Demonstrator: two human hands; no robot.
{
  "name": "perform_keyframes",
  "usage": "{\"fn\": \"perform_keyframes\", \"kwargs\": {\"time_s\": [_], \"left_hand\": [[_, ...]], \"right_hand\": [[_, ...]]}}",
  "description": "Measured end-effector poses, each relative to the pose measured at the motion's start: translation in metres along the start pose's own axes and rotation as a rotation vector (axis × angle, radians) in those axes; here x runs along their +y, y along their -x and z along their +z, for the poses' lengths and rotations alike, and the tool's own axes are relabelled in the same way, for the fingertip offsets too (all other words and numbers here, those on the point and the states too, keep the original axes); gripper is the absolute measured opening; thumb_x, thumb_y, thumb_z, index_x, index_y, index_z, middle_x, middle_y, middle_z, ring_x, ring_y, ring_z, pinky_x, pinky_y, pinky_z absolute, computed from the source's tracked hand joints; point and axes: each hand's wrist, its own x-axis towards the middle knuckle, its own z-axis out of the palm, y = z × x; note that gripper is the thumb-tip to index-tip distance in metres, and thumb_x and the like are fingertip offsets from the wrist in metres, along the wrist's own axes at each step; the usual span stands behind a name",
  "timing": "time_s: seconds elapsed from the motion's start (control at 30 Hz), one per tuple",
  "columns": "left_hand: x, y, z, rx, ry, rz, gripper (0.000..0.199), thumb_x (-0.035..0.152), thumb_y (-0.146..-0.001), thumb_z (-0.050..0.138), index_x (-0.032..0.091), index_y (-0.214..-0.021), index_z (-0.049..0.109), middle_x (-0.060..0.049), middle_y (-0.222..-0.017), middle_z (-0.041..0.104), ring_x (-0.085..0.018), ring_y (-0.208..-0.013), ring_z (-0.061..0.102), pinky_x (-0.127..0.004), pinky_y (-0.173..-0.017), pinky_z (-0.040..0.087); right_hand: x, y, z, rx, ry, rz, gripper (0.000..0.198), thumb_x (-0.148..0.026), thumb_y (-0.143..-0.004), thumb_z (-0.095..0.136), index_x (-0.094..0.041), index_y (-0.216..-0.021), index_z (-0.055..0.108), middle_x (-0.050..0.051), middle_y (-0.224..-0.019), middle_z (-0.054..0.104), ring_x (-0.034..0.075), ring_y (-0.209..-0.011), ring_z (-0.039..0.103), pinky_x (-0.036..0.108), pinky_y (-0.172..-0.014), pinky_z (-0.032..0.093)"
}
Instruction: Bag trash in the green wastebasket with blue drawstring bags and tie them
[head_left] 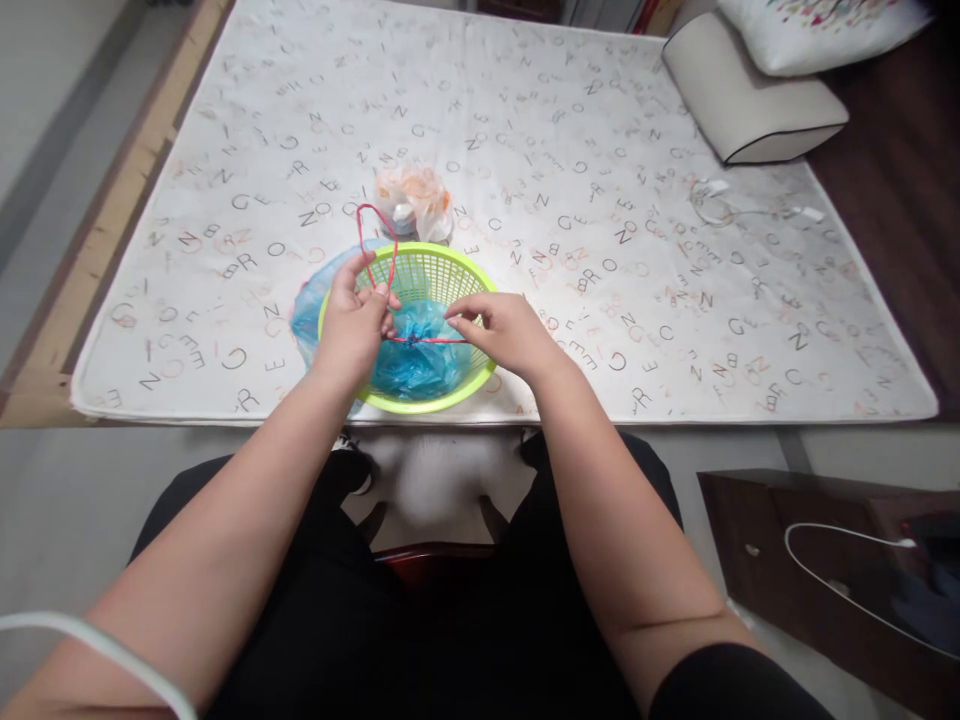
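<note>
At centre frame, over a green basket (427,407), a red cord (446,341) carrying a blue knot (412,341) runs between the hands: the left hand (358,315) is clamped on it below an upright loop (394,255), while the right hand (499,325) meets its right-hand stretch, grip undetermined. Blue plastic (420,375) lies inside the basket; beyond, a white-and-orange bag (424,205) rests on the letter-printed mattress (525,150).

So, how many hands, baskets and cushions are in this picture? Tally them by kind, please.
Hands: 2 (left hand, right hand)
Baskets: 1 (yellow-green basket)
Cushions: 2 (printed white cushion, beige cushion)
Total: 5
</note>
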Motion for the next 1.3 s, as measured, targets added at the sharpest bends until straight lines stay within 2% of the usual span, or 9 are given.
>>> {"fn": "perform_keyframes", "kwargs": {"time_s": [0.1,0.27,0.43,0.63,0.8,0.97,1.13,1.2,1.3], "left_hand": [[-0.008,-0.003,-0.003,-0.028,-0.081,0.055,0.051,0.040,-0.103,0.055,0.033,-0.152,0.042,-0.002,-0.089,0.065,-0.013,-0.056,0.058,-0.029,-0.054,0.051],[-0.019,-0.006,-0.006,-0.032,-0.180,0.097,0.062,0.040,-0.105,0.051,0.039,-0.162,0.026,-0.004,-0.098,0.066,-0.014,-0.062,0.062,-0.031,-0.058,0.054],[-0.026,-0.007,-0.005,-0.069,-0.276,0.128,0.076,0.039,-0.101,0.058,0.040,-0.166,0.019,-0.006,-0.108,0.069,-0.015,-0.064,0.062,-0.033,-0.060,0.057],[-0.017,-0.004,-0.005,-0.105,-0.171,0.119,0.074,0.032,-0.099,0.056,0.041,-0.165,0.024,-0.006,-0.109,0.073,-0.013,-0.059,0.059,-0.030,-0.056,0.054],[0.001,-0.004,-0.008,-0.111,-0.008,0.143,0.060,0.033,-0.100,0.057,0.041,-0.156,0.038,-0.006,-0.115,0.075,-0.012,-0.055,0.058,-0.028,-0.052,0.051],[0.002,-0.005,-0.005,-0.064,-0.027,0.213,0.053,0.033,-0.098,0.065,0.034,-0.148,0.048,-0.007,-0.119,0.073,-0.019,-0.084,0.071,-0.030,-0.063,0.057],[0.006,-0.001,-0.004,0.018,-0.130,0.271,0.041,0.035,-0.101,0.061,0.034,-0.141,0.052,-0.007,-0.124,0.070,-0.021,-0.103,0.072,-0.035,-0.079,0.063],[0.016,0.006,-0.007,0.030,-0.285,0.324,0.045,0.036,-0.102,0.061,0.037,-0.145,0.049,-0.006,-0.134,0.067,-0.025,-0.126,0.066,-0.042,-0.091,0.062],[0.034,0.021,-0.011,0.013,-0.589,0.396,0.048,0.037,-0.106,0.051,0.038,-0.154,0.043,-0.003,-0.148,0.060,-0.029,-0.159,0.034,-0.057,-0.107,0.051]], "right_hand": [[-0.002,0.001,-0.001,-0.096,0.037,-0.007,0.017,-0.035,-0.097,0.068,-0.024,-0.097,0.081,0.002,-0.098,0.080,0.019,-0.091,0.069,0.032,-0.084,0.046],[-0.005,0.002,-0.005,-0.175,0.116,0.043,0.023,-0.047,-0.093,0.074,-0.025,-0.096,0.082,0.001,-0.083,0.075,0.016,-0.075,0.062,0.031,-0.072,0.039],[-0.007,0.002,-0.004,-0.174,0.148,0.024,0.022,-0.041,-0.098,0.068,-0.023,-0.089,0.078,0.000,-0.079,0.070,0.015,-0.073,0.056,0.031,-0.069,0.034],[-0.003,0.001,-0.002,-0.071,0.057,-0.034,0.022,-0.038,-0.099,0.066,-0.020,-0.088,0.074,0.003,-0.087,0.070,0.017,-0.081,0.059,0.031,-0.075,0.039],[-0.006,0.003,-0.004,-0.005,-0.075,-0.022,0.035,-0.050,-0.102,0.059,-0.021,-0.086,0.070,0.004,-0.086,0.071,0.019,-0.082,0.060,0.033,-0.077,0.043],[-0.005,0.003,-0.003,0.112,-0.036,-0.048,0.043,-0.059,-0.101,0.056,-0.021,-0.086,0.068,0.005,-0.090,0.071,0.021,-0.087,0.059,0.035,-0.081,0.044],[-0.002,0.001,-0.003,0.176,-0.032,-0.038,0.035,-0.052,-0.101,0.056,-0.022,-0.088,0.067,0.005,-0.088,0.068,0.021,-0.085,0.057,0.035,-0.080,0.044],[-0.002,0.001,-0.004,0.147,-0.045,0.004,0.032,-0.049,-0.101,0.056,-0.022,-0.089,0.067,0.004,-0.086,0.067,0.020,-0.084,0.056,0.035,-0.078,0.044],[-0.005,0.002,-0.005,0.096,-0.041,0.038,0.031,-0.049,-0.101,0.056,-0.022,-0.091,0.067,0.004,-0.086,0.068,0.020,-0.084,0.056,0.034,-0.077,0.044]]}}
